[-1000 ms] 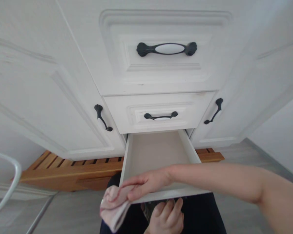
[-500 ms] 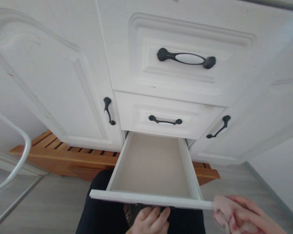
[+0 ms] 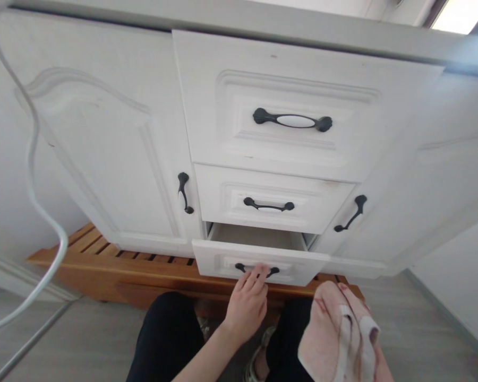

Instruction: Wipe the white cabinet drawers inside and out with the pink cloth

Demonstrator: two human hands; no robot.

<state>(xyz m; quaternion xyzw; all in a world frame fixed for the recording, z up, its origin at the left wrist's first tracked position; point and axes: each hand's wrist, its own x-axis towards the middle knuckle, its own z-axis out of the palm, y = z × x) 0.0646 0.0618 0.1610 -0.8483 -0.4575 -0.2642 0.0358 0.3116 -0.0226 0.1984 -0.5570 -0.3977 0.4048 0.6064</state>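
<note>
The bottom drawer (image 3: 215, 262) of a white cabinet stands partly pulled out, a strip of its inside showing. My left hand (image 3: 247, 302) lies with stretched fingers against the drawer's dark handle (image 3: 274, 271), not wrapped round it. To the right, my right hand (image 3: 356, 305) is closed on a pale pink cloth (image 3: 321, 339) with light straps, which hangs down and covers much of the hand. The cloth is just in front of the drawer's right end.
Above are the middle drawer (image 3: 223, 204) and the top drawer (image 3: 207, 106), both closed. Cabinet doors (image 3: 115, 175) flank them. Below runs a slatted wooden bench (image 3: 103, 270). A white cable (image 3: 32, 175) hangs at left. My knees (image 3: 163, 329) are close beneath the drawer.
The bottom drawer has slid inward, from far out to partly out. My left hand moved forward with it. My right hand and the cloth left the drawer front's right end. The view tilted up.
</note>
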